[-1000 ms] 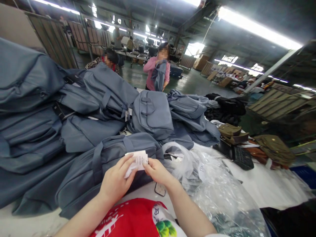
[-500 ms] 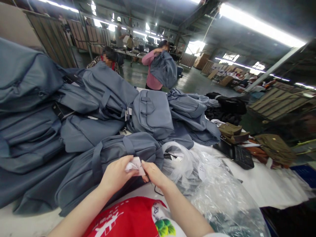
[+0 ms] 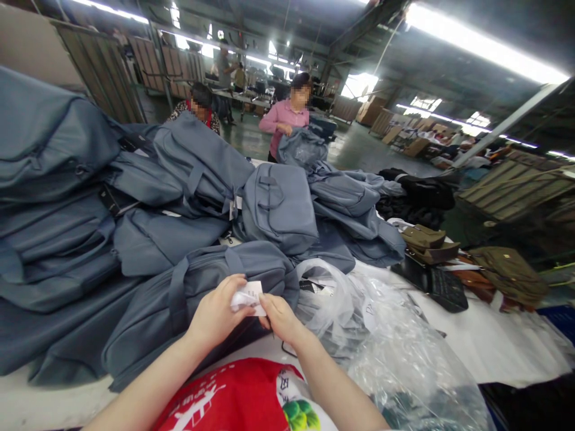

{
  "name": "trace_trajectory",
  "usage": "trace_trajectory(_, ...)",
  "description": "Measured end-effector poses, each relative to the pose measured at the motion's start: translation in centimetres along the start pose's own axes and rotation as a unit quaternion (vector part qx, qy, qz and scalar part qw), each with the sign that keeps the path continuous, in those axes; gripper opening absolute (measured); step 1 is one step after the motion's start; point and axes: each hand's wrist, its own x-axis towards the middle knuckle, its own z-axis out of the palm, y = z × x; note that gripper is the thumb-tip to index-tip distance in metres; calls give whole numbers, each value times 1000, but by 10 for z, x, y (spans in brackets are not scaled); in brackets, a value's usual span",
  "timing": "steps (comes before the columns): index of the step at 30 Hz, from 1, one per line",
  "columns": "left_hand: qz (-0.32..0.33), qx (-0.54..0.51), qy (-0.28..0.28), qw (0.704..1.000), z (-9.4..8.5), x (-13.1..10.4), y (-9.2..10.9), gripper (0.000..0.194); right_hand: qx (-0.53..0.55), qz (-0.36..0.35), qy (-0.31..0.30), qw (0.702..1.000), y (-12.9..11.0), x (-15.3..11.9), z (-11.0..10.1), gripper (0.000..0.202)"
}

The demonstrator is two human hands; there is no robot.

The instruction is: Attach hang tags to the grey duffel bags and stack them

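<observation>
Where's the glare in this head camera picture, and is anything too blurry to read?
In the head view, the big ceiling light burns out to white; in the head view, the clear plastic glints; in the head view, print on the white label in the left hand is too indistinct to read.

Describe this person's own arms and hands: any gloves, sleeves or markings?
The left hand and right hand wear no gloves. The forearms are bare, with no watch or bracelet visible. Below them shows a red garment with white print.
</observation>
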Motion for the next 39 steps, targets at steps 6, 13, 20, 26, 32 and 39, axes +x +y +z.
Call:
trace_trajectory(6, -17, -5, -11, 1000, 1, 1, 3, 42, -22, -1, 6, 1000, 0, -1, -1, 56)
trace_trajectory(13, -31, -16, -5, 999, 8, -1, 1, 40, -48, -17, 14, 999, 10, 0, 2, 54)
trace_trajectory(20, -21, -35, 9, 999, 16, 1, -3, 35, -82, -29, 21, 996, 7, 1, 0, 49)
trace_trajectory(26, -23, -58, -51, 997, 7, 4, 2, 19, -63, -23, -2, 998, 4, -3, 2, 49)
trace_trajectory(32, 61, -30, -162, 985, 0, 1, 4, 16, -86, 14, -55, 995, 7, -6, 1, 58)
trace_trajectory(39, 79, 73, -195, 975, -14, -4, 10, 26, -275, 11, -34, 961, 5, -7, 4, 71)
